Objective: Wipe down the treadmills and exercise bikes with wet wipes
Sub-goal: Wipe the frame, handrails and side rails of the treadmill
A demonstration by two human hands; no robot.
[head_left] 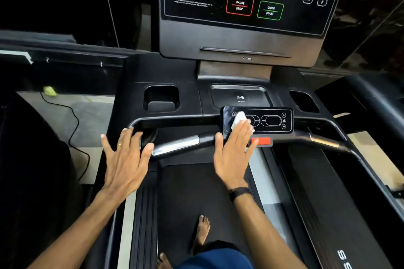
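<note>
Your bare foot [202, 233] stands on treadmill belt [192, 192], long axis running away from you. Your left hand [126, 159] hovers flat, fingers spread, holding nothing, near handlebar [177, 145]. Your right hand [235, 150] presses white wet wipe [238, 119] with straight fingers onto left end of small control panel [273, 120]; panel's right half uncovered. Beyond: cup holder [161, 98], console [240, 2] upright.

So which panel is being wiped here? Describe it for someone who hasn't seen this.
Below the big treadmill console, on the handlebar, sits a small black control panel. It alone has a white wipe pressed on it.
</note>
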